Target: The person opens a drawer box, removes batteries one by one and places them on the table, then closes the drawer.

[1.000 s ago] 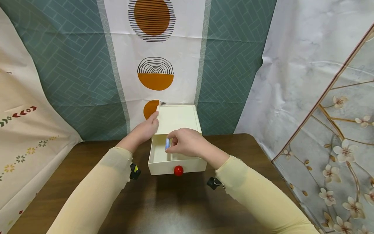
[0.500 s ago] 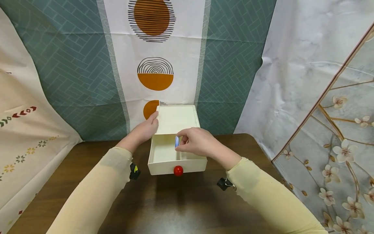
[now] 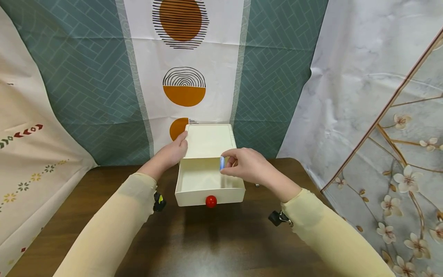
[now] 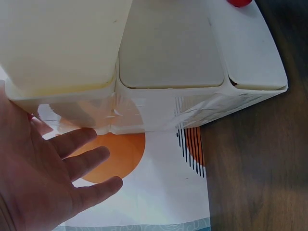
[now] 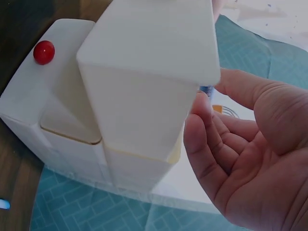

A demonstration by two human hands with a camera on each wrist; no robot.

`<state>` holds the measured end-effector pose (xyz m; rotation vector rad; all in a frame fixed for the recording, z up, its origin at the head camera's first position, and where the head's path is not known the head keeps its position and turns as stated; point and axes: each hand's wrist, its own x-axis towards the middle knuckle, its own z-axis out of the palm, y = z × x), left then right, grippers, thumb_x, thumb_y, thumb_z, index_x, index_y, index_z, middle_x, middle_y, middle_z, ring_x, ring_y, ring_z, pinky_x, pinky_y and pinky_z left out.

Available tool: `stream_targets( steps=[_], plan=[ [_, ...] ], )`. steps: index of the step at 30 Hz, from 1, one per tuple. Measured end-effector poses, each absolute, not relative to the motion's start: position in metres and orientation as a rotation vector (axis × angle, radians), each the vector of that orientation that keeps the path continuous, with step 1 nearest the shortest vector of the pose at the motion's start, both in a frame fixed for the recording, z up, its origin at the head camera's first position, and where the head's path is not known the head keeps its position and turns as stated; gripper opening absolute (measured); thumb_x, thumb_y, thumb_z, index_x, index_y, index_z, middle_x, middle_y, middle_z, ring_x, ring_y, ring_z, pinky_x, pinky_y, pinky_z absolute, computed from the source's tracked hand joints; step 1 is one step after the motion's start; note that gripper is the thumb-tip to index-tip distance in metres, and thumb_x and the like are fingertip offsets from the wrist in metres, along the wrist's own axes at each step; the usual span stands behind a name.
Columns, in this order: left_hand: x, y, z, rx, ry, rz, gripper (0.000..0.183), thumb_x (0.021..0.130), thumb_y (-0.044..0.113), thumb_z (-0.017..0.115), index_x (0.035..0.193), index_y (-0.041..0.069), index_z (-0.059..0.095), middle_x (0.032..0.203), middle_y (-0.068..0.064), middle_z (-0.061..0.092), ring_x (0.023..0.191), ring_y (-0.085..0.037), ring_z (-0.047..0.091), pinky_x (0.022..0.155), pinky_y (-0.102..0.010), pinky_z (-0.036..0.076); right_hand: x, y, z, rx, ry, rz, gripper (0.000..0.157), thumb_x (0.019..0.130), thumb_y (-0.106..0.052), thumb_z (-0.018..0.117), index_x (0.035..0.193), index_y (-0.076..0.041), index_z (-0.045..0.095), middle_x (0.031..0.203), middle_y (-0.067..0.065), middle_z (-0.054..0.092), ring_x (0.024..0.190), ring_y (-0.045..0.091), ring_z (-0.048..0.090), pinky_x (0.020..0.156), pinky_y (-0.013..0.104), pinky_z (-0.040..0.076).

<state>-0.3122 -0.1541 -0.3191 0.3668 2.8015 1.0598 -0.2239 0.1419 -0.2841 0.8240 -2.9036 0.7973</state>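
A small cream-white drawer cabinet (image 3: 210, 141) stands at the far side of the table, its upper drawer (image 3: 210, 196) pulled out by a red knob (image 3: 211, 201). My left hand (image 3: 172, 154) rests against the cabinet's left side; in the left wrist view several fingers (image 4: 86, 163) extend loosely spread beside the wall. Over the drawer's right part, my right hand (image 3: 247, 164) pinches a small blue-and-white cylinder (image 3: 222, 163) upright between thumb and fingertips. In the right wrist view that cylinder (image 5: 207, 90) is mostly hidden behind the drawer corner and fingers.
A lower drawer with its own red knob (image 5: 44, 52) is closed beneath. On the brown table (image 3: 207, 238), right of the cabinet, lies another small object (image 3: 257, 185), light blue at its visible end (image 5: 4, 204) in the right wrist view. Patterned cloths (image 3: 277, 96) hang behind and at the sides.
My right hand has moved rightward across the drawer with the small blue-and-white cylinder, from its left half to its right part. The left hand and cabinet have stayed in place.
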Motion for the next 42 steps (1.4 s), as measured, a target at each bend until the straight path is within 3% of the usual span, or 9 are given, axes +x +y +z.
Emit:
stream_targets(
  steps=[13,22,25,29,32,34,42],
  plan=[
    [-0.312,-0.158,-0.319,0.396,2.769,1.081,0.068,0.118,0.043,0.015,0.179,0.016,0.0,0.185,-0.014,0.007,0.167,-0.041,0.019,0.134,-0.057,0.016,-0.218,0.169,-0.282,0.781,-2.854,0.882,0.052,0.099,-0.027,0.083,0.146,-0.01,0.071,0.098,-0.011,0.075,0.088,0.011,0.069,0.089,0.04,0.055],
    [-0.314,-0.159,-0.319,0.406,2.777,1.071,0.069,0.118,0.044,0.015,0.18,0.017,0.001,0.185,-0.015,0.008,0.166,-0.041,0.02,0.134,-0.057,0.016,-0.218,0.19,-0.29,0.729,-2.856,0.934,0.054,0.1,-0.027,0.082,0.149,-0.008,0.069,0.096,-0.012,0.076,0.087,0.014,0.07,0.086,0.04,0.054],
    [-0.317,-0.161,-0.32,0.431,2.768,1.074,0.068,0.118,0.041,0.016,0.179,0.012,0.003,0.184,-0.017,0.007,0.166,-0.041,0.022,0.134,-0.056,0.018,-0.221,0.198,-0.294,0.702,-2.866,0.94,0.054,0.1,-0.027,0.081,0.149,-0.008,0.068,0.096,-0.011,0.077,0.087,0.015,0.07,0.084,0.04,0.055],
    [-0.319,-0.162,-0.321,0.465,2.75,1.091,0.068,0.118,0.036,0.017,0.178,0.006,0.006,0.183,-0.021,0.007,0.16,-0.044,0.034,0.129,-0.057,0.029,-0.225,0.209,-0.301,0.661,-2.89,0.927,0.054,0.101,-0.027,0.079,0.15,-0.007,0.067,0.096,-0.01,0.078,0.087,0.016,0.069,0.08,0.039,0.055],
    [-0.321,-0.162,-0.321,0.494,2.752,1.074,0.067,0.118,0.033,0.017,0.177,0.001,0.01,0.183,-0.023,0.009,0.16,-0.044,0.033,0.128,-0.057,0.031,-0.229,0.217,-0.308,0.637,-2.913,0.904,0.055,0.101,-0.027,0.079,0.15,-0.006,0.067,0.096,-0.01,0.079,0.087,0.014,0.07,0.079,0.038,0.054],
    [-0.322,-0.162,-0.321,0.502,2.752,1.072,0.067,0.118,0.032,0.017,0.176,0.0,0.01,0.183,-0.024,0.008,0.164,-0.042,0.024,0.131,-0.056,0.026,-0.232,0.222,-0.312,0.616,-2.928,0.887,0.055,0.101,-0.027,0.079,0.15,-0.005,0.067,0.097,-0.009,0.079,0.087,0.014,0.071,0.078,0.038,0.055],
    [-0.318,-0.16,-0.322,0.446,2.758,1.115,0.067,0.119,0.037,0.016,0.178,0.009,0.004,0.184,-0.02,0.006,0.165,-0.041,0.024,0.133,-0.056,0.022,-0.244,0.241,-0.33,0.573,-2.974,0.78,0.056,0.102,-0.025,0.08,0.149,0.003,0.065,0.09,-0.008,0.076,0.077,0.012,0.066,0.073,0.036,0.052]
  ],
)
